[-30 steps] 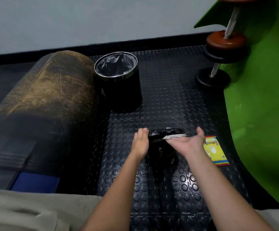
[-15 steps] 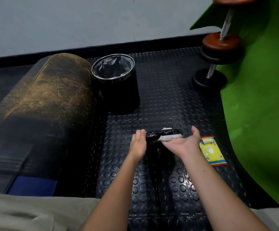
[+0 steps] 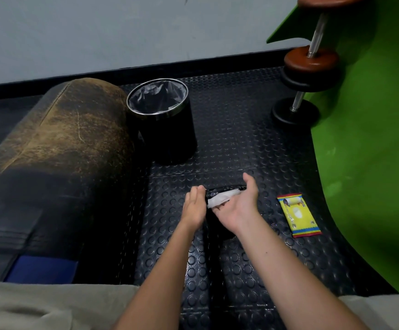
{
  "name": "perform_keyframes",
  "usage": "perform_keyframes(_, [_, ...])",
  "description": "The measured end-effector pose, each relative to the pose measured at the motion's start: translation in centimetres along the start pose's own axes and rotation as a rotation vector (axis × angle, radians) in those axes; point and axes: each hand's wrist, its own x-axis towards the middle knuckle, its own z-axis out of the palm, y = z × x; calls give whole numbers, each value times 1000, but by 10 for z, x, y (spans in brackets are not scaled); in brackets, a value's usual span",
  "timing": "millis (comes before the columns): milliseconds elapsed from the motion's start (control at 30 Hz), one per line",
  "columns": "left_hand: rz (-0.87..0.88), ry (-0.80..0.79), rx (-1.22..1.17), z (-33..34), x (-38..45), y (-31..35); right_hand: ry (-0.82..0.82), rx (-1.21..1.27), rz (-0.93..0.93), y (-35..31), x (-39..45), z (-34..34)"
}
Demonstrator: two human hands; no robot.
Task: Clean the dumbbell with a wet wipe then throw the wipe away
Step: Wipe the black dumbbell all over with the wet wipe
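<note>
A black dumbbell [image 3: 228, 188] stands on end on the studded rubber floor, between my two hands; only the rim of its top plate and its dark body below show. My left hand [image 3: 193, 207] rests against the plate's left side with straight fingers. My right hand [image 3: 240, 204] is palm-up with the thumb raised, its fingers curled round a white wet wipe [image 3: 219, 198] that lies across the top plate. A black bin [image 3: 169, 139] with a grey liner stands open behind the dumbbell, to the left.
A yellow wet-wipe pack [image 3: 298, 214] lies on the floor right of my right hand. A worn brown and black punch bag [image 3: 58, 151] lies along the left. A second dumbbell with brown plates [image 3: 311, 60] leans at the back right on a green mat [image 3: 372, 151].
My right hand has turned more palm-up and drawn the wipe leftward across the dumbbell's top, so more of the wipe shows. My left hand stays against the plate.
</note>
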Motion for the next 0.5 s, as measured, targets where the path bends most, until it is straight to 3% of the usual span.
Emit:
perform_keyframes(100, [5, -6, 15, 0, 0, -1, -67, 161, 13, -20, 1, -11])
perform_keyframes(267, [-1, -10, 14, 0, 0, -1, -39, 317, 0, -33, 7, -23])
perform_keyframes(367, [-15, -5, 5, 0, -1, 0, -23, 220, -76, -22, -1, -9])
perform_keyframes(500, [-15, 9, -7, 1, 1, 0, 37, 1, -17, -5, -1, 3])
